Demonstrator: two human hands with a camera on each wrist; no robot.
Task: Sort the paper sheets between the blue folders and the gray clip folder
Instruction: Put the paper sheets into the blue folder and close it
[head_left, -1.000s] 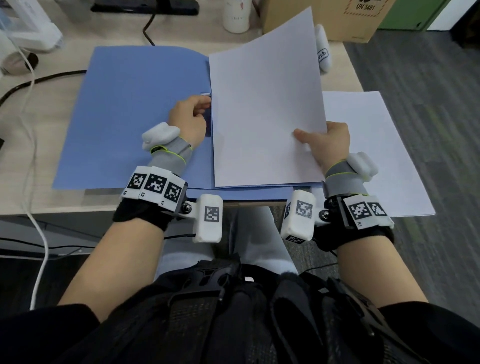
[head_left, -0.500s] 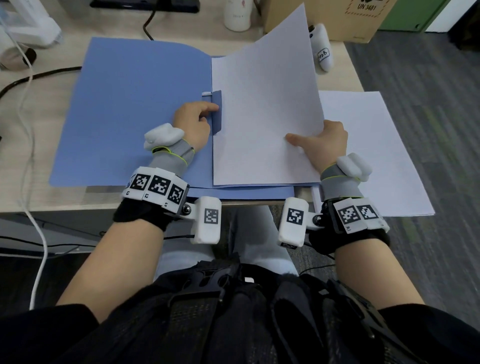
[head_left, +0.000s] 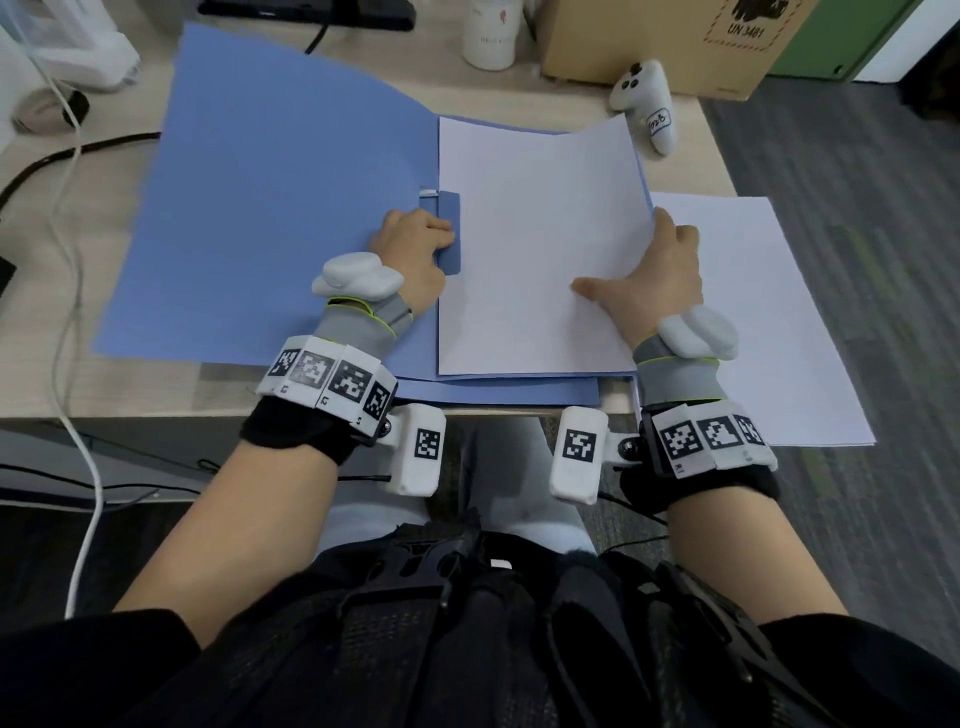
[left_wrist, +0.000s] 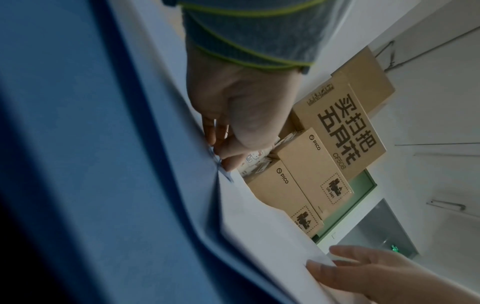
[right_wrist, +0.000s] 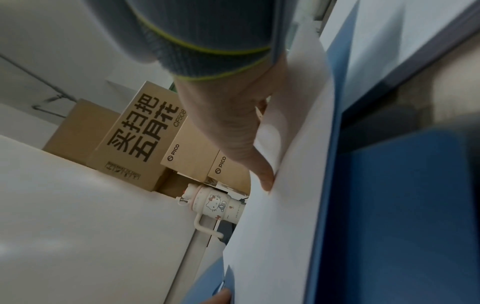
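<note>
A blue folder (head_left: 270, 208) lies open on the desk. Its right half carries a white paper sheet (head_left: 535, 244), almost flat, with the far right corner still slightly lifted. My left hand (head_left: 441, 239) pinches the folder's blue clip (head_left: 451, 228) at the spine; the left wrist view shows thumb and fingers closed on the clip (left_wrist: 221, 164). My right hand (head_left: 649, 265) holds the sheet's right edge, thumb on top and fingers curled under it. In the right wrist view the thumb presses on the sheet (right_wrist: 285, 205). A second blue folder (head_left: 519, 396) lies underneath. No gray clip folder is in view.
A stack of white sheets (head_left: 769, 312) lies at the right and overhangs the desk's corner. Behind stand a white controller (head_left: 647, 101), a cardboard box (head_left: 675, 36) and a white mug (head_left: 491, 36). Cables (head_left: 67, 208) run along the left side.
My right hand has lowered the raised sheet nearly flat onto the folder's right half. My left hand has closed onto the blue clip at the spine, which now shows beside the sheet.
</note>
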